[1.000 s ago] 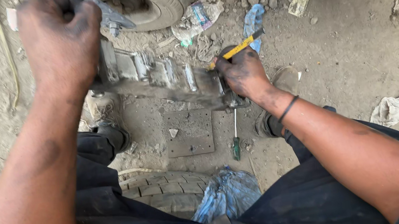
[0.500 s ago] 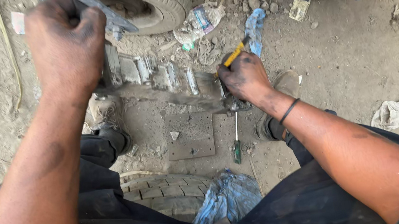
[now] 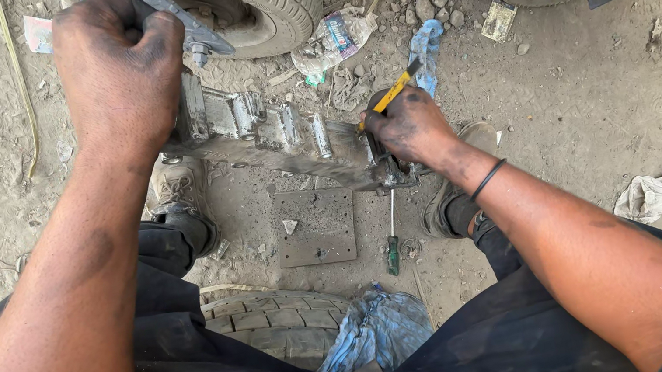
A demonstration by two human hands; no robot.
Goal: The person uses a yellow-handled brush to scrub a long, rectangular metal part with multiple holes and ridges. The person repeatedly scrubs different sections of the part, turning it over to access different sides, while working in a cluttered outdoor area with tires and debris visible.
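grey cast-metal housing (image 3: 279,137), long and grimy, on dirt ground between both hands. left hand (image 3: 119,65) fisted over its raised far end. right hand (image 3: 410,125) closed around yellow-handled tool (image 3: 392,94), pressed at housing's near end.

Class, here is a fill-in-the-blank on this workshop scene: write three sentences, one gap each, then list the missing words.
1. The right hand grips a tool with a ____ handle.
2. A screwdriver with a green handle lies on the ground beside the flat square metal ____.
3. The left hand is closed around a grey metal bar in front of a rubber ____.

Missing words: yellow; plate; tyre
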